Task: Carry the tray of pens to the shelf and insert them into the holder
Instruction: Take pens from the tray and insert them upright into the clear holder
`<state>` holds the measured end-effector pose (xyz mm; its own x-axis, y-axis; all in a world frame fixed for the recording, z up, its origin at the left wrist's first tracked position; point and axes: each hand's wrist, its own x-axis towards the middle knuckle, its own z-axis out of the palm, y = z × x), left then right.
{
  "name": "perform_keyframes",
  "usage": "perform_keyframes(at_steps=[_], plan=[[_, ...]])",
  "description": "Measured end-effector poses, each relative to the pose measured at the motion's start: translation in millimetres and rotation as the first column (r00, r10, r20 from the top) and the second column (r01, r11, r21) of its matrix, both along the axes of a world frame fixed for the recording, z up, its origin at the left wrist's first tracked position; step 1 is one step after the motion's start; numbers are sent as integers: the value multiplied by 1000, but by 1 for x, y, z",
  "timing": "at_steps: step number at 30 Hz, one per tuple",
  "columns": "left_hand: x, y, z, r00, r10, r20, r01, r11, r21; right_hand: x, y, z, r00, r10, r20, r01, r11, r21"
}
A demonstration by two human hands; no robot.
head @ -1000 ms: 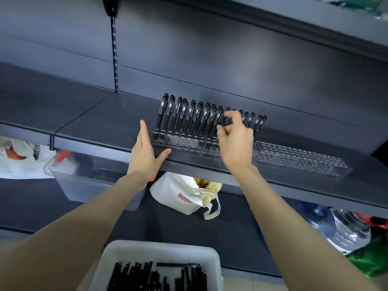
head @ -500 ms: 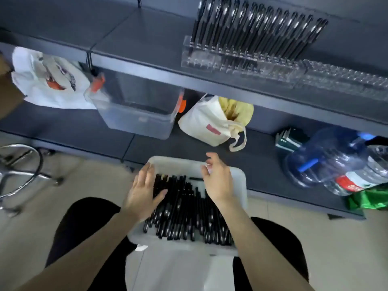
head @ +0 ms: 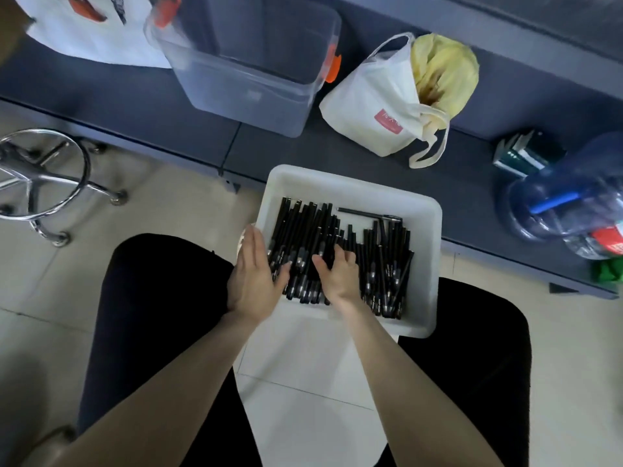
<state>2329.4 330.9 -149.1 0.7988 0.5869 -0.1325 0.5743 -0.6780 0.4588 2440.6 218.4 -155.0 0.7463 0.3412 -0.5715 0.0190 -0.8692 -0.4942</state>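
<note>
The right hand (head: 340,274) lay on the heap of black pens (head: 381,264), fingers bent down among them; whether they pinched 1 cannot be told. The left hand (head: 256,281) lay flat with fingers straight and together along the left wall of the white tray (head: 354,187), its thumb touching the pens. The pens filled the tray under and to the right of both hands, 1 lone pen (head: 367,214) lying crosswise near the far wall. The tray sat on the person's lap. Beyond it, a low shelf (head: 101,96) held a clear bin (head: 249,69) and a cloth bag (head: 381,106).
</note>
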Motion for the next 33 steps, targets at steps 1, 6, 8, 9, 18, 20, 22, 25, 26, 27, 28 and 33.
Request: perform_keyframes(at_steps=[1, 6, 8, 9, 18, 20, 22, 25, 26, 27, 28, 33], plan=[[0, -1, 0, 1000, -1, -2, 2, 1000, 26, 1, 4, 0, 1000, -20, -7, 20, 1000, -1], [2, -3, -5, 1000, 19, 11, -20, 995, 96, -3, 24, -3, 994, -31, 105, 33, 999, -15], [2, -3, -6, 1000, 22, 13, -23, 995, 96, -8, 27, -6, 986, -82, 144, 79, 997, 24], [2, -2, -6, 1000, 23, 14, -24, 994, 103, -9, 28, -7, 981, -103, 162, 99, 995, 32], [5, -2, -8, 996, 39, 75, -47, 992, 117, -5, 13, 2, 912, -395, 110, 344, 884, 316], [12, -1, -4, 992, 6, 128, -21, 993, 117, 1, 4, 14, 908, -414, 69, 352, 840, 413], [25, 6, 2, 982, -71, 174, 51, 992, 118, 10, -5, 29, 929, -369, 28, 313, 823, 474], [48, 21, 17, 955, -207, 213, 181, 974, 137, 30, -16, 61, 939, -337, -66, 314, 766, 562], [55, 26, 23, 946, -244, 215, 215, 965, 150, 38, -18, 75, 934, -346, -87, 326, 729, 602], [62, 30, 31, 939, -269, 214, 240, 959, 153, 46, -20, 89, 927, -361, -99, 338, 690, 640], [69, 33, 40, 931, -290, 222, 261, 954, 149, 54, -21, 104, 919, -380, -105, 346, 648, 679], [117, 38, 99, 871, -346, 348, 358, 933, 34, 95, -17, 173, 883, -467, -43, 295, 482, 825]])
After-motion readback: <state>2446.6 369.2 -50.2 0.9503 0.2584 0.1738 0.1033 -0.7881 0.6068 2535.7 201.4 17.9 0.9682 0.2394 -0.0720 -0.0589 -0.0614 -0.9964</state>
